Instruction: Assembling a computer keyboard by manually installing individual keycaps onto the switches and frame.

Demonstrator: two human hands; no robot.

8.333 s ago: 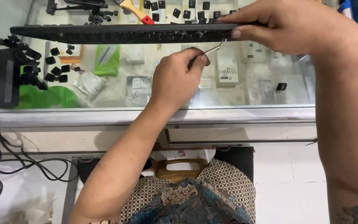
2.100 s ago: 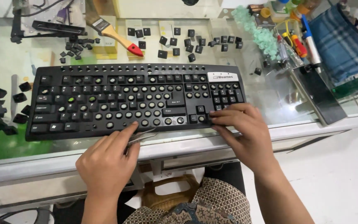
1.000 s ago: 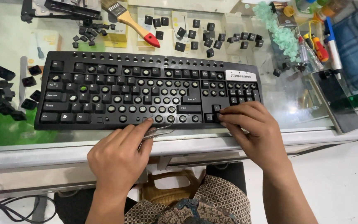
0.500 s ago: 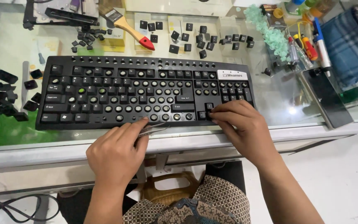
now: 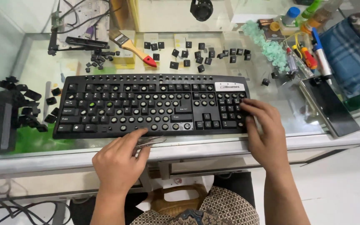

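Observation:
A black keyboard (image 5: 146,106) lies flat on the glass counter (image 5: 271,143), many of its keycaps gone and round stems showing. My left hand (image 5: 119,160) rests at the keyboard's front edge, closed around metal tweezers (image 5: 151,141) whose tips point right along the edge. My right hand (image 5: 263,129) lies over the keyboard's right end, fingers spread on the number pad. Loose black keycaps (image 5: 196,56) are scattered behind the keyboard.
A paintbrush with a red handle tip (image 5: 132,48) lies behind the keyboard. More keycaps (image 5: 30,112) are heaped at the left. Pale green rubber domes (image 5: 267,46), pens and screwdrivers (image 5: 309,58), a dark slab (image 5: 330,106) and a blue checked cloth (image 5: 351,54) sit at the right.
Long before, the keyboard was held up on edge; it now lies flat. In the last second my right hand slid right onto the number pad. My left hand kept the tweezers.

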